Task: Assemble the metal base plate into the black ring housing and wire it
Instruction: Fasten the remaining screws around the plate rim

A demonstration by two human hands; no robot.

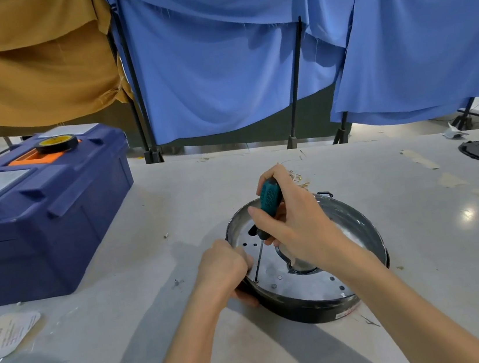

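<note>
on worktop (419, 218) | right hand (295, 222) fingers round screwdriver (269, 197) | left hand (225, 267) grips black ring housing (310, 309) | risk: slanted tip slipping off metal base plate (301, 287)

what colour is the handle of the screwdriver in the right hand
Teal green with black trim; the screwdriver handle shows best in the head view, gripped by the right hand.

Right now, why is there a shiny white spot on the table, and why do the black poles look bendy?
Head view: the white spot on the table is glare, likely from a light overhead; the metal base plate shines too. Head view: the wide-angle lens bends the poles near the edges. Soft grey shadows fall lower left.
</note>
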